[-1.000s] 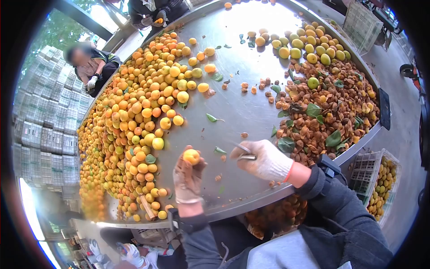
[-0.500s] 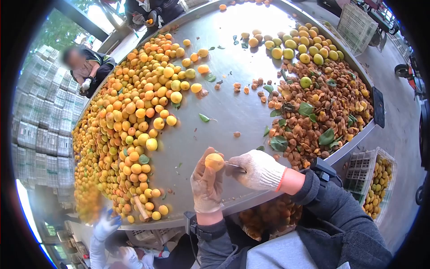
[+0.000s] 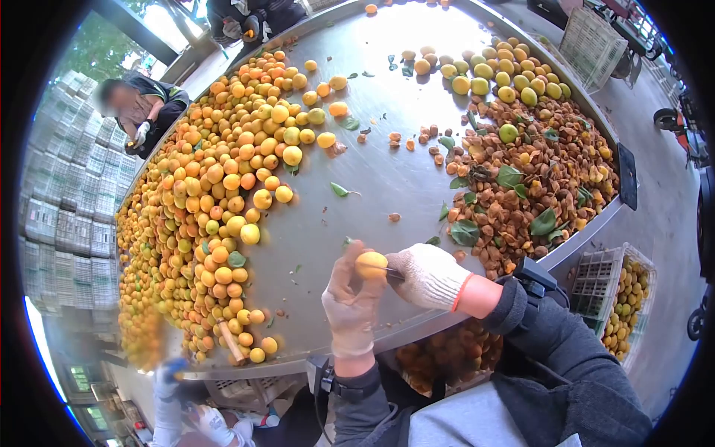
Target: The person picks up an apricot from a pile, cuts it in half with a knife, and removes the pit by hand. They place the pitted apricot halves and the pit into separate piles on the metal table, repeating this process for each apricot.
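Observation:
In the head view, my left hand (image 3: 350, 316), in a pale glove, pinches a yellow-orange apricot (image 3: 371, 265) between thumb and fingers, above the near part of the metal table. My right hand (image 3: 436, 279), in a white knit glove with an orange cuff edge, is closed on a small knife (image 3: 395, 273). Its thin blade meets the right side of the apricot, and most of the handle is hidden in the glove. To the left spreads a big heap of apricots (image 3: 223, 179). A pile of brown pits and scraps (image 3: 521, 186) lies to the right, with green leaves among it.
Greenish apricots (image 3: 514, 71) sit at the table's (image 3: 320, 231) far right. A wooden-handled tool (image 3: 232, 343) rests at the heap's near edge. Crates (image 3: 599, 298) with fruit stand at the right, below the table. Co-workers (image 3: 145, 104) sit along the left side and far end.
My left hand and the apricot have shifted slightly right, closer to my right hand, and less of the knife blade shows. The co-worker's blue-tipped glove at lower left has moved down.

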Demonstrator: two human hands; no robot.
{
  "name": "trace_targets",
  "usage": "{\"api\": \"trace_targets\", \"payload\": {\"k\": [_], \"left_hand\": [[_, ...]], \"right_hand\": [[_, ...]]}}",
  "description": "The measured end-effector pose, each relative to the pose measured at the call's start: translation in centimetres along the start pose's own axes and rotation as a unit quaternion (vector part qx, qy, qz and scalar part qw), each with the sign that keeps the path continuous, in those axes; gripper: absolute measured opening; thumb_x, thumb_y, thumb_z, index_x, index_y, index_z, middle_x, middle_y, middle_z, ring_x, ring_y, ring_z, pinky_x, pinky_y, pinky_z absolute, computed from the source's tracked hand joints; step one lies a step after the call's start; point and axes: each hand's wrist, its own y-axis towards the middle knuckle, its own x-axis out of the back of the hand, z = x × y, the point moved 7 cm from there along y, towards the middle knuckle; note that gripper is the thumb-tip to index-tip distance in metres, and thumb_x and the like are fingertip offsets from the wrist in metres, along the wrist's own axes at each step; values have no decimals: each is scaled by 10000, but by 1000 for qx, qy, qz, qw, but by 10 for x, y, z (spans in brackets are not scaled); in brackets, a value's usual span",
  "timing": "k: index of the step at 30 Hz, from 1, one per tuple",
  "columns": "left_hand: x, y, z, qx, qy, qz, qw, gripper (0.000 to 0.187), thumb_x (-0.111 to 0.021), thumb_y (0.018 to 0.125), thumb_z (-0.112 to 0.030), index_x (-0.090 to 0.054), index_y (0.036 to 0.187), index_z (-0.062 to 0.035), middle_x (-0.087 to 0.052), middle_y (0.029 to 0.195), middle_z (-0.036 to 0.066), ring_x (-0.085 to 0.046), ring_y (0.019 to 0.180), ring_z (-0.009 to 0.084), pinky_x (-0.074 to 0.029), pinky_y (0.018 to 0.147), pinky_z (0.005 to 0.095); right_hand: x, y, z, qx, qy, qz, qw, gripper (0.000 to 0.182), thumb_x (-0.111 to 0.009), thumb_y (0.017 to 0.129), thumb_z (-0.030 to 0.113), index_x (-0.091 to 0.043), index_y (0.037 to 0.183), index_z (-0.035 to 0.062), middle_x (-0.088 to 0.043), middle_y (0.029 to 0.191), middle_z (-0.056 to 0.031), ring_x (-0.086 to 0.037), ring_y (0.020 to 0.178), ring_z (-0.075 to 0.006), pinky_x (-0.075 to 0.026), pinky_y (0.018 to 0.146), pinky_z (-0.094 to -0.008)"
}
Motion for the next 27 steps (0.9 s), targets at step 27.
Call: {"api": "trace_targets", "payload": {"k": [27], "left_hand": [[-22, 6, -12, -190, 355, 47, 914, 579, -716, 743, 76, -525, 1278, -37, -637, 1105, 72, -630, 985, 195, -500, 886, 293]], "right_hand": [[45, 0, -3, 49, 150, -152, 976, 306, -719, 797, 197, -633, 1040, 33, -659, 878, -84, -632, 751, -184, -512, 732, -303]]}}
